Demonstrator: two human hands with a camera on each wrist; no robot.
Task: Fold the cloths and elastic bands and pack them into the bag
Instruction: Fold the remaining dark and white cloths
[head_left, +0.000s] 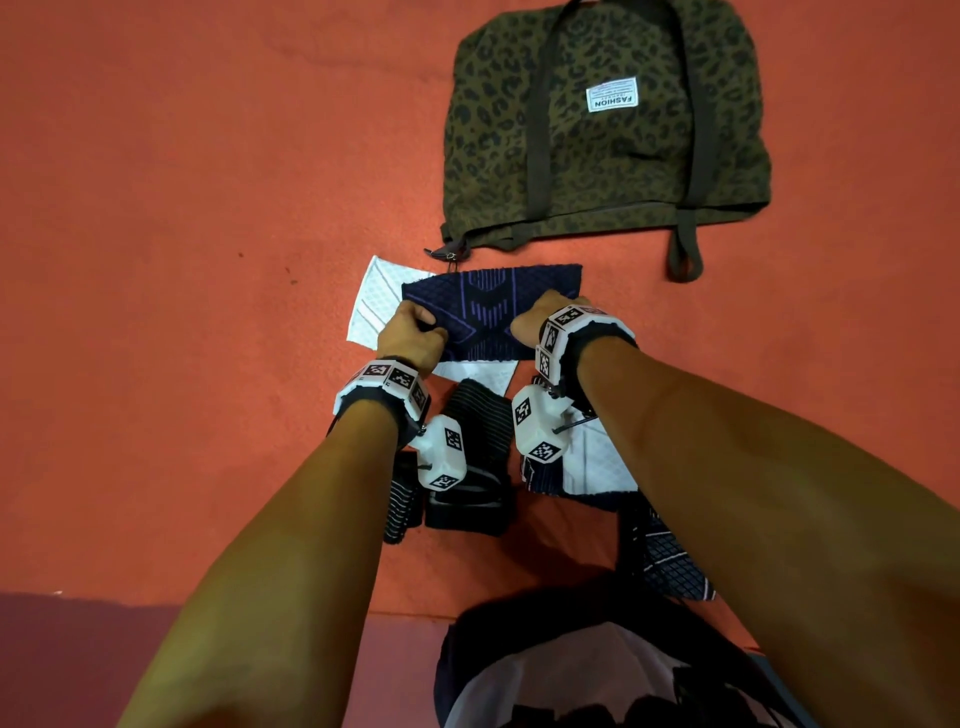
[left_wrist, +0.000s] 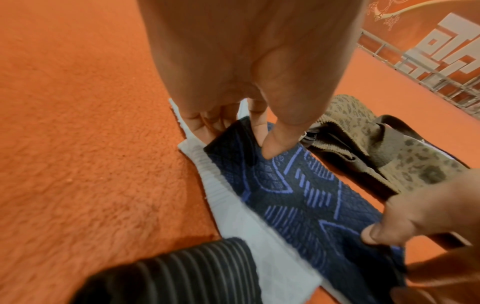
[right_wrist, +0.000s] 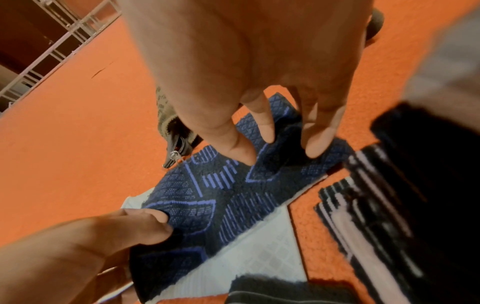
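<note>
A navy cloth (head_left: 493, 306) with a purple pattern lies across a white cloth (head_left: 373, 299) on the orange carpet, just in front of the leopard-print bag (head_left: 602, 130). My left hand (head_left: 423, 326) pinches the navy cloth's left edge, thumb on top (left_wrist: 259, 142). My right hand (head_left: 531, 318) grips its right end, where the cloth (right_wrist: 221, 197) bunches between thumb and fingers (right_wrist: 318, 144). The bag lies flat with its zipper pull (right_wrist: 174, 155) touching the cloth's far edge. Black striped elastic bands (head_left: 478, 431) lie between my wrists.
A white and navy cloth (head_left: 597, 462) lies under my right forearm, with another dark gridded cloth (head_left: 667, 558) nearer my body. A striped band (head_left: 400, 512) lies by my left forearm. Open carpet spreads to the left (head_left: 182, 260). A metal railing (left_wrist: 441, 82) stands far behind the bag.
</note>
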